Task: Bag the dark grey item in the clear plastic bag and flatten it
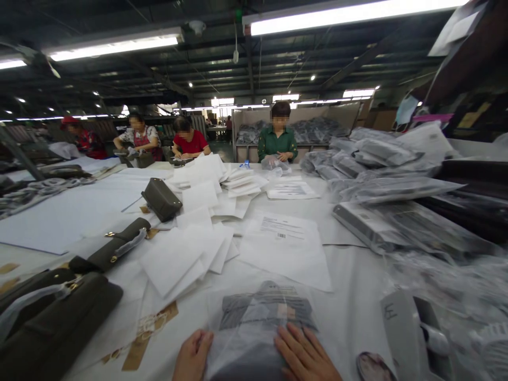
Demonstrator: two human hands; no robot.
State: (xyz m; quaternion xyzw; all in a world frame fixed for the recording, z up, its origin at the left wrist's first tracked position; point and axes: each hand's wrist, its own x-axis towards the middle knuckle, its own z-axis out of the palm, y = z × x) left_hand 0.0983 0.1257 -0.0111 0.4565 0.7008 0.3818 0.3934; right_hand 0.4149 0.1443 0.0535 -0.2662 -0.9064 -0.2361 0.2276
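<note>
A clear plastic bag with a dark grey item inside lies flat at the near edge of the white table. My left hand rests against the bag's left side, fingers loosely curled. On the bag's right part my right hand lies flat with fingers spread. Neither hand grips anything.
Dark olive bags lie at the left, another olive bag farther back. White sheets and a labelled white bag cover the middle. Packed plastic bags pile up at the right. Several people work at the far side.
</note>
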